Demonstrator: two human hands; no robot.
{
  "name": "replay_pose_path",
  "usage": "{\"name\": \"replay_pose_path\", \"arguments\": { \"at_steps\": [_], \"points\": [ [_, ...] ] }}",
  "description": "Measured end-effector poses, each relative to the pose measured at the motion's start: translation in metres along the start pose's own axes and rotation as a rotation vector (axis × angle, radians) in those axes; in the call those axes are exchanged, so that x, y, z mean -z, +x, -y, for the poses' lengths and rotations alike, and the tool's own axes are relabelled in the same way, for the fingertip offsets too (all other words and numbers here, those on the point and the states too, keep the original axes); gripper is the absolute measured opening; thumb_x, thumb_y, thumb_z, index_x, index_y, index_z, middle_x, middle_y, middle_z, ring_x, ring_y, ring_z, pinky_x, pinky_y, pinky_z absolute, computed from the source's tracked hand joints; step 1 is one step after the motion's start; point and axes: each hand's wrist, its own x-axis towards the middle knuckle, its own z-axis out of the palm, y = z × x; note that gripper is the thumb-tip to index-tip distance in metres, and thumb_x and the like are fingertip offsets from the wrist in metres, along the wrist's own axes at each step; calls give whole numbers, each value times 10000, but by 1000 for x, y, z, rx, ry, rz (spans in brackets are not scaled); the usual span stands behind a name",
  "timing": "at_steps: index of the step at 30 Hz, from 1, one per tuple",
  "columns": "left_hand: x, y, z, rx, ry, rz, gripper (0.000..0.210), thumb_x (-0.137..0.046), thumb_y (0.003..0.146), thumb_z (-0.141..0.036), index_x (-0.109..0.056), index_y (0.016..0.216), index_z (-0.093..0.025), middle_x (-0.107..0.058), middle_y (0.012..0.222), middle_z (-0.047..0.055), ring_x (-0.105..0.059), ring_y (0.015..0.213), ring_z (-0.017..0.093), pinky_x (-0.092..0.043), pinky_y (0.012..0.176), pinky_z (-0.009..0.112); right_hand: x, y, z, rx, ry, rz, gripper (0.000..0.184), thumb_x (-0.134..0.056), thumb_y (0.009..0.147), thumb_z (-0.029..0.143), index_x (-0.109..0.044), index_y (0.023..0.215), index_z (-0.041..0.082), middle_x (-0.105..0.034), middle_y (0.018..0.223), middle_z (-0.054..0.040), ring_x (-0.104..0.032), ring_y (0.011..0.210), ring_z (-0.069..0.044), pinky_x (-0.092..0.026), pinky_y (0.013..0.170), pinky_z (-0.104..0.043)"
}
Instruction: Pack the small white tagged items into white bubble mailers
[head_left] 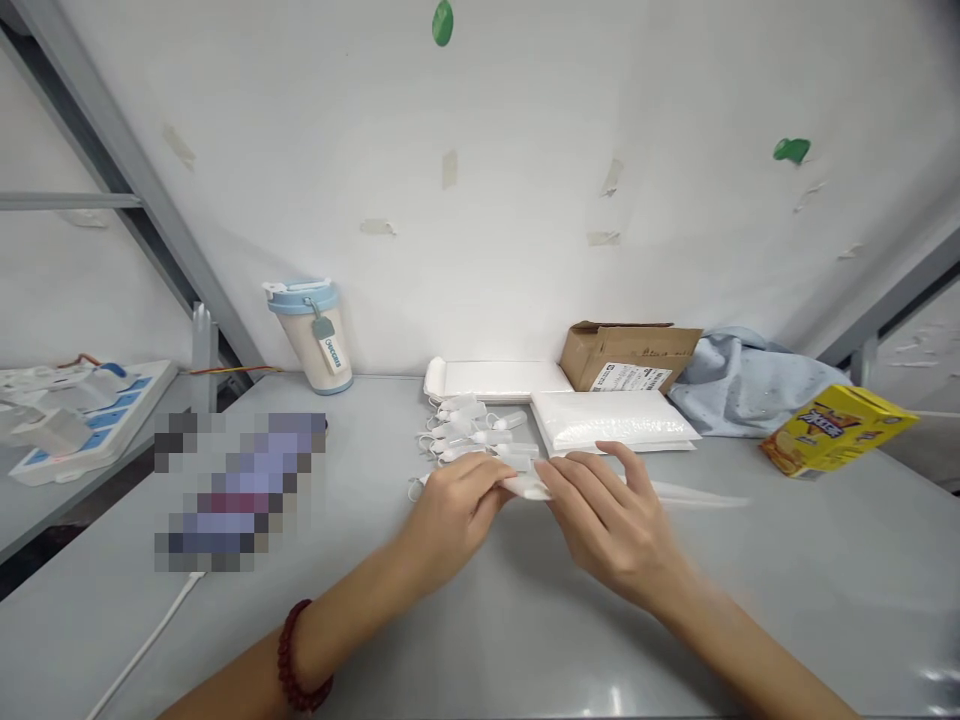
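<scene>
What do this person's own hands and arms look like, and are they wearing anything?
The left hand and right hand are ungloved, and no sleeves show. A dark red bracelet of round beads circles the left forearm; the right forearm shows nothing worn.

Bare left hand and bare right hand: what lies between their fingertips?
In the head view, a thin white folded piece, material unclear, bridges left hand and right hand.
</scene>
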Motion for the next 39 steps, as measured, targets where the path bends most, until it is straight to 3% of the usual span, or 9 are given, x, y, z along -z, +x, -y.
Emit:
{"name": "replay_pose_path", "arguments": {
  "at_steps": [3,5,12,15,20,24,28,33,39],
  "points": [
    [-7,0,-8,270,-228,121,283,-499,862,-330,-543,631,-171,-525,588,-13,-513,583,122,-410,574,237,-2,0,-4,-96,57,5,177,-427,908,55,-531,1044,103,-610,789,-65,-546,748,-187,-362,821,-388],
    [-14,-1,-9,441,-420,213,312,-531,829,-375,-495,599,-168,-495,527,-33,-496,498,104,-400,513,225,-7,-2,-9,-149,134,70,162,-390,931,80,-545,942,126,-586,735,-48,-520,686,-174,-360,752,-345],
    [-37,-4,-6,710,-779,383,203,-643,713,-304,-544,709,-127,-569,542,-7,-598,519,133,-488,553,260,-19,-6,-19,-283,251,670,196,-485,857,12,-557,746,156,-596,696,5,-534,641,-129,-327,684,-256],
    [-38,-4,-8,719,-806,372,261,-635,719,-256,-607,922,-93,-625,668,29,-632,615,146,-513,651,294,-22,-7,-24,-297,196,748,185,-514,855,31,-570,730,154,-610,711,-2,-551,660,-139,-325,678,-257],
    [-36,-8,-10,596,-797,436,538,-622,720,-159,-514,1247,-158,-624,1109,110,-646,862,177,-501,797,323,-26,-12,-36,-295,86,763,279,-464,776,-79,-611,738,155,-615,776,-32,-553,748,-163,-316,681,-267],
    [-36,-14,-15,539,-769,552,633,-650,733,-210,-440,1328,-162,-552,1257,151,-574,1086,242,-483,874,356,-26,-12,-41,-294,-16,748,309,-465,718,-105,-632,735,155,-610,807,-67,-533,827,-203,-326,670,-277],
    [-39,-17,-18,541,-742,647,761,-677,731,-264,-338,1399,-135,-548,1259,184,-579,1079,254,-466,921,397,-26,-11,-41,-285,-86,742,310,-468,698,-115,-631,698,149,-606,800,-78,-536,806,-208,-346,638,-279],
    [-41,-15,-19,427,-760,619,660,-660,743,-240,-427,1358,-185,-344,1444,152,-510,1175,255,-479,925,374,-27,-12,-43,-273,-147,730,294,-472,713,-110,-621,697,143,-593,766,-75,-553,723,-184,-356,617,-275],
    [-40,-18,-20,424,-756,626,616,-639,774,-289,-441,1351,-204,-328,1456,118,-502,1184,236,-470,950,353,-28,-16,-46,-272,-184,701,237,-492,751,-50,-594,666,146,-556,715,-64,-541,591,-145,-349,574,-268]
  ]
}}
